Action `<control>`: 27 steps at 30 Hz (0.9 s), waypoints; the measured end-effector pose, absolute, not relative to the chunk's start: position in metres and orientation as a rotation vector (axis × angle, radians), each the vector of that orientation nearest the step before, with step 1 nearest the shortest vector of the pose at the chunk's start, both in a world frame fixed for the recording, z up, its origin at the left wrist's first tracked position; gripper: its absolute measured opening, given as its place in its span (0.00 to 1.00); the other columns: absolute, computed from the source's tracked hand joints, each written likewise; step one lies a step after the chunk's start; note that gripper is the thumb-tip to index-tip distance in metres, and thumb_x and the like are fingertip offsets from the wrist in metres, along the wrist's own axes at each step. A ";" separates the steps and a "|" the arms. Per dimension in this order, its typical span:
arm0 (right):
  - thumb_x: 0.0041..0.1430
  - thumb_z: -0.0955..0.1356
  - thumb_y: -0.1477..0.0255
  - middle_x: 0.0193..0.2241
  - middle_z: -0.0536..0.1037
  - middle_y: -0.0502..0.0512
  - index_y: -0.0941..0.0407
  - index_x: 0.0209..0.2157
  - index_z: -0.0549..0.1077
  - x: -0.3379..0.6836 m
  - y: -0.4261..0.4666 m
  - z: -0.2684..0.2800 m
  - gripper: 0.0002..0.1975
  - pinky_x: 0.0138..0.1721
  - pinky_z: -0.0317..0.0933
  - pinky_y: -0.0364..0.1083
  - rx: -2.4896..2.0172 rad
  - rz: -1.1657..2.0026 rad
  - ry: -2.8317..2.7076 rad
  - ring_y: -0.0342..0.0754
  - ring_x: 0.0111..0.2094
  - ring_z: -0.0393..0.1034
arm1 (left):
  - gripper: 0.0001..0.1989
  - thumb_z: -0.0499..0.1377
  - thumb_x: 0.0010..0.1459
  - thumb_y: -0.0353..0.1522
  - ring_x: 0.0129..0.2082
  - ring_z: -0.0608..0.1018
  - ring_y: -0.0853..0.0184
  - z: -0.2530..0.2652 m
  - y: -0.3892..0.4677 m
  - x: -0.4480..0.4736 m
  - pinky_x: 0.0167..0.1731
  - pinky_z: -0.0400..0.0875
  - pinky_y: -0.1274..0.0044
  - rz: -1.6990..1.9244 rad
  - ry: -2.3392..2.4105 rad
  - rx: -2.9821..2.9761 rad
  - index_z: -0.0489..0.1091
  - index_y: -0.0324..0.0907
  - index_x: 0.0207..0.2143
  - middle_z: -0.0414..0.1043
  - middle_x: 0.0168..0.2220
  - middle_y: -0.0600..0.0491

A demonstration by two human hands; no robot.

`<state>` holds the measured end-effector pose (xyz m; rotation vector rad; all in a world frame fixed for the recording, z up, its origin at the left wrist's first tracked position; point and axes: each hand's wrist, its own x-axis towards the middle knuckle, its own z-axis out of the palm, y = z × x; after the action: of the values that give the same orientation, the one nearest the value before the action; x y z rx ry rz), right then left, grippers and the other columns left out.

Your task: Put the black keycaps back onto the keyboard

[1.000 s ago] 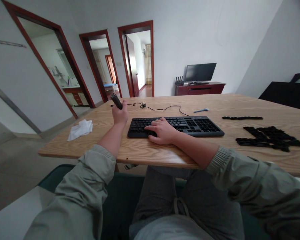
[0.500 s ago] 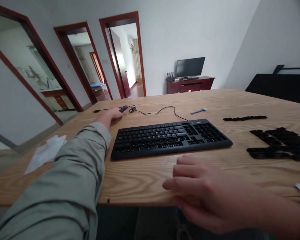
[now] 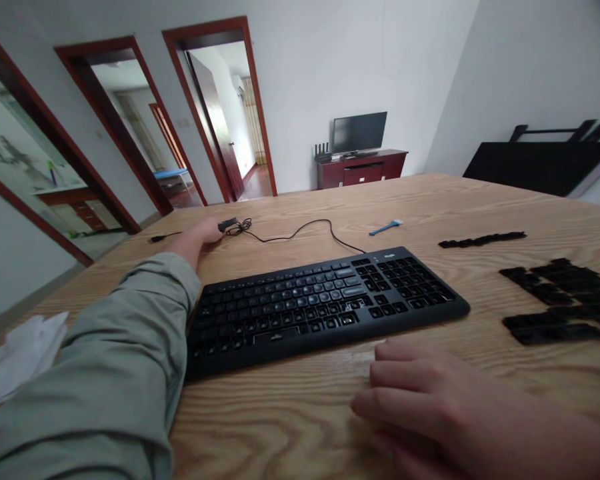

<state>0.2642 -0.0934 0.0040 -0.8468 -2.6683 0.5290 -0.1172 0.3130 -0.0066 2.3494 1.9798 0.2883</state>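
Note:
A black keyboard (image 3: 315, 300) lies on the wooden table in front of me, many of its keycaps off, mostly along the lower rows and the number pad. Beyond its left end, my left hand (image 3: 206, 231) reaches out with its fingers closed round a small dark oblong object (image 3: 227, 225), whose exact kind I cannot make out. Right beside that object sits the tied coil of the keyboard cable (image 3: 241, 227). My right hand (image 3: 420, 393) rests on the table just below the keyboard's right half, fingers loosely bent and slightly apart, holding nothing.
Several loose black keycaps (image 3: 575, 283) lie grouped at the right, with a row of keycaps (image 3: 483, 240) behind them. A blue-handled brush (image 3: 386, 227) is beyond the keyboard. White tissue (image 3: 23, 357) lies at the left, and a USB plug (image 3: 157, 238) near the far left edge.
My view has shifted right and closer to the table, so the keyboard looks larger. My left hand remains at the small dark object; my right hand still rests near the keyboard.

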 end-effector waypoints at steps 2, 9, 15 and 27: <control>0.61 0.64 0.76 0.28 0.72 0.54 0.56 0.32 0.71 0.265 -0.094 0.002 0.05 0.31 0.55 0.44 -0.830 0.512 -2.674 0.44 0.30 0.65 | 0.14 0.59 0.54 0.31 0.37 0.76 0.58 -0.005 0.299 -0.116 0.45 0.69 0.70 0.177 2.058 2.402 0.76 0.28 0.38 0.77 0.34 0.40; 0.63 0.65 0.74 0.30 0.75 0.54 0.57 0.41 0.76 0.270 -0.092 -0.003 0.09 0.33 0.57 0.42 -0.848 0.403 -2.529 0.42 0.30 0.67 | 0.12 0.65 0.50 0.34 0.26 0.75 0.62 0.029 0.193 -0.093 0.29 0.67 0.73 0.533 1.820 2.240 0.78 0.38 0.36 0.76 0.27 0.47; 0.61 0.67 0.69 0.30 0.76 0.54 0.58 0.45 0.77 0.257 -0.066 0.030 0.13 0.31 0.59 0.44 -0.917 0.046 -2.130 0.42 0.27 0.64 | 0.16 0.66 0.54 0.40 0.21 0.69 0.75 0.062 0.056 -0.021 0.22 0.62 0.80 1.104 0.896 1.747 0.71 0.40 0.40 0.77 0.35 0.47; 0.62 0.67 0.66 0.32 0.73 0.54 0.55 0.45 0.79 0.207 -0.043 0.038 0.14 0.30 0.57 0.44 -0.836 -0.012 -1.946 0.40 0.25 0.60 | 0.22 0.71 0.46 0.46 0.17 0.65 0.77 0.038 -0.003 0.027 0.16 0.55 0.82 1.109 0.611 1.601 0.67 0.40 0.32 0.64 0.21 0.58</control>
<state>0.2073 -0.0432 0.0376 -0.8357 -1.9464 -0.0123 0.0267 -0.0025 0.0381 1.6013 0.6112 1.1086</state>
